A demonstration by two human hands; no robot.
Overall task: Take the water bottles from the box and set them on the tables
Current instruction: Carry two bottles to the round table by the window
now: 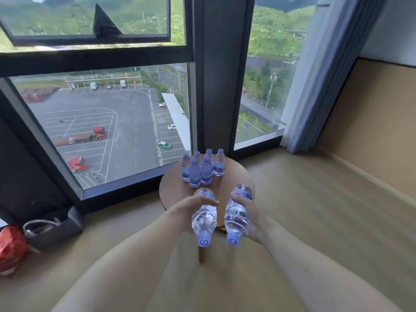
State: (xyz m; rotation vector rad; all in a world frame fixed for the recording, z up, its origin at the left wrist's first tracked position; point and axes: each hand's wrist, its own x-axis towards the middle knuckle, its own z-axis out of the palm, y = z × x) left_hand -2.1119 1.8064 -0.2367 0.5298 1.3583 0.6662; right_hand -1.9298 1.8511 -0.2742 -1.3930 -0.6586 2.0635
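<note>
We look down past a tall window [108, 131] with dark frames, through which a parking lot and green hills show far below, and a grey-blue curtain [315, 82] hanging at its right side, onto a pale wooden floor [315, 210] that meets a tan wall panel [371, 122] on the right. Against the window on the far left we see a dark bag with rope handles [51, 228] and, just beside it, a crumpled red bag [11, 248]. Close to the window's central post stands a small round wooden table [238, 174]. On its far half we count six water bottles [203, 167], upright with blue caps and blue labels, packed close together in two rough rows. Above the table's near edge our two bare forearms reach forward. Our left hand [193, 204] has its fingers curled over the left bottle [204, 218], gripping it round the middle, and our right hand [249, 212] wraps its fingers round the right bottle [237, 216] from the outer side. Both held bottles are tilted with their blue caps pointing back toward us and their bases toward the standing group, side by side but apart, and neither rests on the tabletop.
</note>
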